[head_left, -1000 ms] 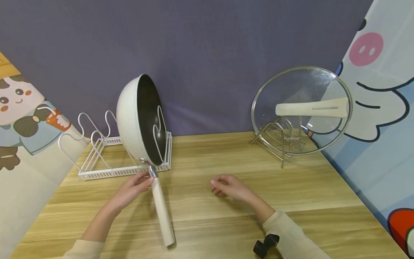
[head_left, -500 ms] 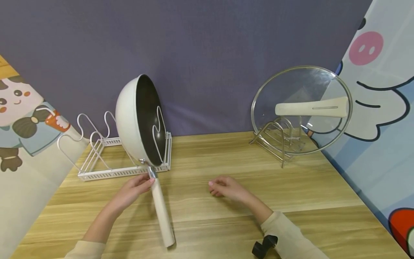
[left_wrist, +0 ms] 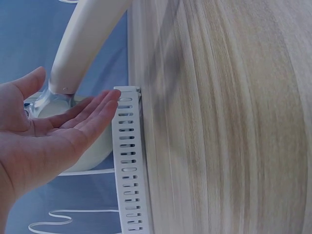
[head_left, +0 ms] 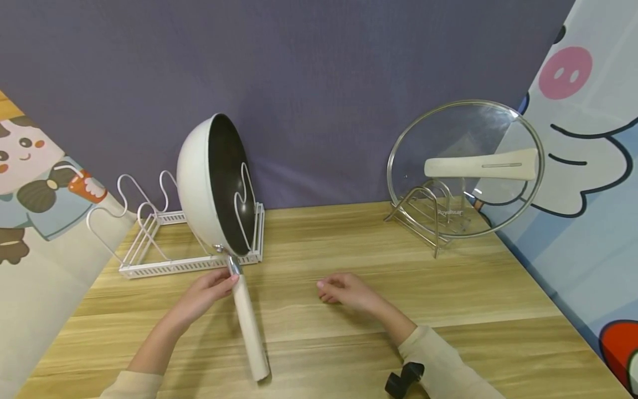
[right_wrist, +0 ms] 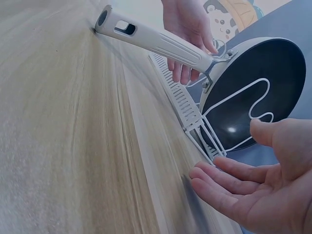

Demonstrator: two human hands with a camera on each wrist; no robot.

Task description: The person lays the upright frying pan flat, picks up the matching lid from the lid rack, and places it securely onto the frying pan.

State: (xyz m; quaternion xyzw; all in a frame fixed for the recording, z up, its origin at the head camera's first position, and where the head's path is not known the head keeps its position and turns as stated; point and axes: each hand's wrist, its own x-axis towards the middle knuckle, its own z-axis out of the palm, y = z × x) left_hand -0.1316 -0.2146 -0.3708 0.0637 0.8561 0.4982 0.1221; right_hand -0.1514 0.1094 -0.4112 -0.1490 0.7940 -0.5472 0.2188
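A deep white frying pan (head_left: 193, 180) with a dark inside stands on its side in a white wire rack (head_left: 179, 267). Its pale handle (head_left: 251, 327) slants down toward the front of the table. My left hand (head_left: 204, 293) is at the metal neck of that handle, thumb on one side and fingers extended beneath, not curled round it; the left wrist view shows the fingertips by the rack's slotted rail (left_wrist: 127, 156). Over the table to the right of the handle, my right hand (head_left: 349, 291) holds nothing, its fingers loosely bent, as the right wrist view confirms.
At the back right, a glass lid (head_left: 399, 160) with a long cream handle (head_left: 463, 167) leans upright in a small metal stand (head_left: 436, 233). A dark grey-purple wall (head_left: 319, 100) rises behind the wooden table (head_left: 319, 244). Cartoon-printed panels flank both sides.
My right hand has drifted slightly to the left over the table. The left hand, pan and lid have stayed in place.
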